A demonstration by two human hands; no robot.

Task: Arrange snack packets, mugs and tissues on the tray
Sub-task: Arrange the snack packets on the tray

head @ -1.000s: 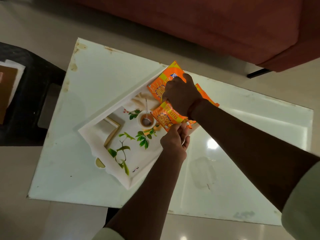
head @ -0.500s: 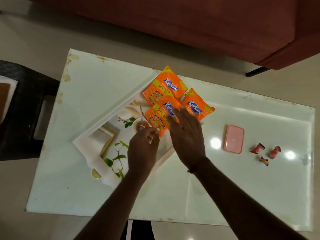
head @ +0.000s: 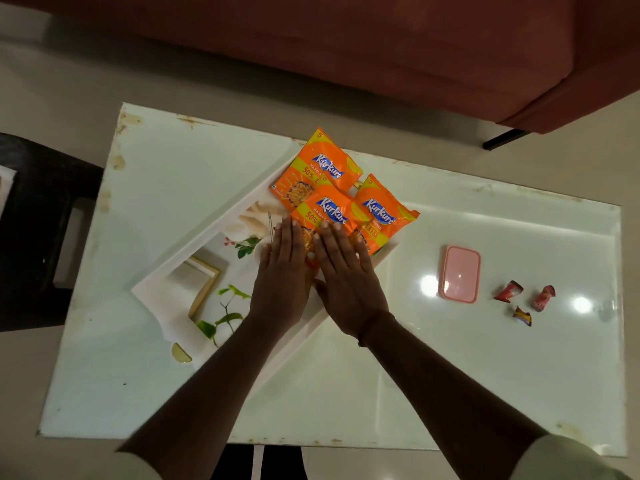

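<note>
I see my left hand (head: 282, 271) and right hand (head: 346, 282) flat, fingers spread, grasping nothing, over the nearest snack packet (head: 327, 211) on the tray (head: 156, 289) mid-tabletop (head: 450, 375)

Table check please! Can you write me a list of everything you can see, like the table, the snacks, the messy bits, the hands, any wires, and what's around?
Surface: white glossy table, stained at its edges, lamp glare on the right.
Job's things: white floral tray set at an angle; three orange snack packets overlapping at its far end; no mugs or tissues seen.
Clutter: pink lidded box and three small crumpled wrappers right of the tray.
Grippers: left hand and right hand flat, open, side by side over the nearest packet.
Cables: nothing seen.
Surroundings: red-brown sofa beyond the table; dark chair on the left.
</note>
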